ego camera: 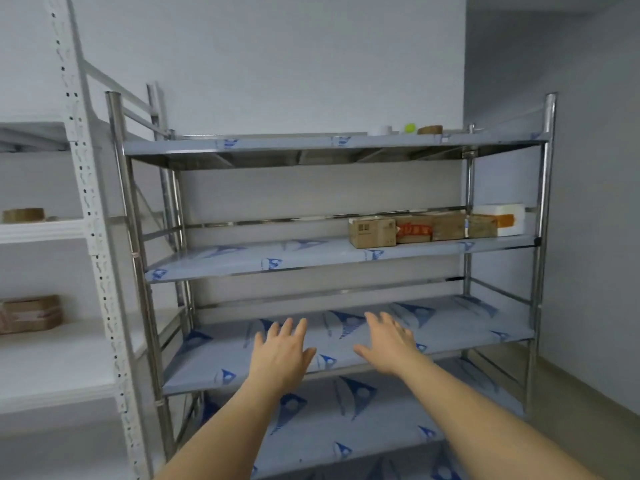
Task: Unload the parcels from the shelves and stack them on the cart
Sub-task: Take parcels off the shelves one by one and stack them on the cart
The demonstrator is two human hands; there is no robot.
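Both hands, left hand (280,355) and right hand (389,344), reach forward with fingers spread, holding nothing. The parcels (426,226) sit up and to the right of the right hand, one shelf (242,259) higher. They look like light, stiff cardboard; grip opposite sides. The cart is out of view, and labels are perhaps too blurred to read.

Plain pale grey walls (311,57) meet at a corner on the right. A steel rack (119,202) stands against them, beside a white perforated rack (83,174). Beige floor (588,386) shows lower right.
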